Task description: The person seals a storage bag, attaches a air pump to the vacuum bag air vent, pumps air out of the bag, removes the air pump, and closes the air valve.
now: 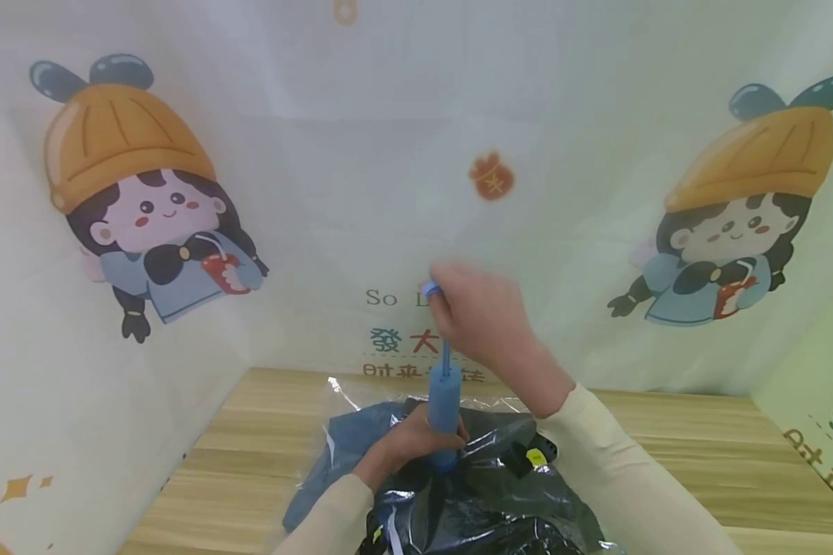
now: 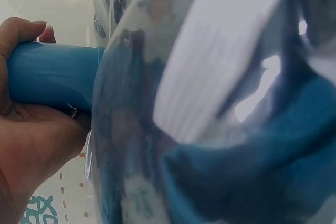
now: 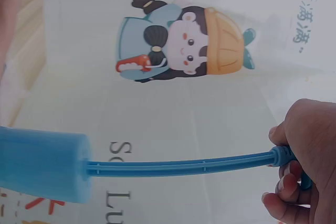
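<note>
A blue hand pump (image 1: 445,397) stands upright on a clear plastic bag (image 1: 433,501) with dark and blue clothes inside. My left hand (image 1: 416,433) grips the pump's barrel low down, its fingers wrapped round it; the left wrist view shows the barrel (image 2: 55,74) meeting the bag's surface. Above, my right hand (image 1: 479,312) holds the handle at the top of the rod. In the right wrist view the rod (image 3: 178,167) is drawn far out of the barrel and bends slightly. The pump's lower end is partly hidden by the left hand.
The bag lies on a wooden table (image 1: 215,455) near its front. Behind and beside it hangs a pale printed cloth (image 1: 361,193) with cartoon figures. A yellow label (image 1: 536,457) shows on the clothes at the right.
</note>
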`<state>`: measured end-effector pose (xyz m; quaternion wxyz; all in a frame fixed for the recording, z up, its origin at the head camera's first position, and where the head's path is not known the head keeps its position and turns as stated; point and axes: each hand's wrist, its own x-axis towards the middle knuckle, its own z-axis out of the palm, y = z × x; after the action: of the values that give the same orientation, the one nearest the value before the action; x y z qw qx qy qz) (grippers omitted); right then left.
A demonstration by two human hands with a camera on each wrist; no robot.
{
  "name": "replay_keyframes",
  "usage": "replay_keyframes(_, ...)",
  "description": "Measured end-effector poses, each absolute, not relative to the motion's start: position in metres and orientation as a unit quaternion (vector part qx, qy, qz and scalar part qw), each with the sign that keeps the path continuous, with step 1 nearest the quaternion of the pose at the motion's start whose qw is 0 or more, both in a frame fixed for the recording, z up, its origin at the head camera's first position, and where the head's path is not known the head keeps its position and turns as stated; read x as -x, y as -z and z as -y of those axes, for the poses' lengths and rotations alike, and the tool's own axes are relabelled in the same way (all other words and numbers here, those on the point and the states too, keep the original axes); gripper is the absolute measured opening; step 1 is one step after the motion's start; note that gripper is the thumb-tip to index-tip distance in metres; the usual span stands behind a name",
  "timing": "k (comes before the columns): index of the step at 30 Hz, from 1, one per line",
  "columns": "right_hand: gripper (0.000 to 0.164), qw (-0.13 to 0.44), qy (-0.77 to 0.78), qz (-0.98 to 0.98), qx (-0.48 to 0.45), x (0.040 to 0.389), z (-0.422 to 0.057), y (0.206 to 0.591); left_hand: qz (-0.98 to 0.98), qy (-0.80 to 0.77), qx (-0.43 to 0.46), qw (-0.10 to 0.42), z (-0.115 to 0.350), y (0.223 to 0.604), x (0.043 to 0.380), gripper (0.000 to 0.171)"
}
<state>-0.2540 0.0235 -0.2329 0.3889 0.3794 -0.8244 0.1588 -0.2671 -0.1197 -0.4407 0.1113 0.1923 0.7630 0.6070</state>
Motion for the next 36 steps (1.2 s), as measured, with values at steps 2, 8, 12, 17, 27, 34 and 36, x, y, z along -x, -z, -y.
replay_keyframes(2,0.028,0.396,-0.159,0.822,-0.378,0.254,-0.023,0.227,-0.764,-0.606,-0.189,0.111,0.119,0.442,0.267,0.017)
replay_keyframes(8,0.027,0.379,-0.165,0.838,-0.356,0.257,-0.021,0.232,-0.763,-0.608,-0.191,0.111,0.118,0.442,0.265,0.017)
replay_keyframes(12,0.025,0.353,-0.158,0.859,-0.335,0.259,-0.02,0.244,-0.759,-0.612,-0.195,0.109,0.118,0.443,0.265,0.019)
replay_keyframes(17,0.019,0.3,-0.136,0.89,-0.315,0.26,-0.019,0.268,-0.754,-0.616,-0.198,0.11,0.118,0.443,0.267,0.018)
replay_keyframes(27,0.009,0.264,-0.087,0.904,-0.325,0.266,-0.016,0.312,-0.747,-0.623,-0.202,0.11,0.119,0.445,0.268,0.02)
replay_keyframes(34,0.011,0.275,-0.101,0.901,-0.318,0.263,-0.016,0.317,-0.762,-0.607,-0.205,0.096,0.119,0.444,0.268,0.018)
replay_keyframes(36,0.01,0.281,-0.102,0.9,-0.318,0.263,-0.015,0.317,-0.77,-0.598,-0.201,0.091,0.119,0.443,0.269,0.017)
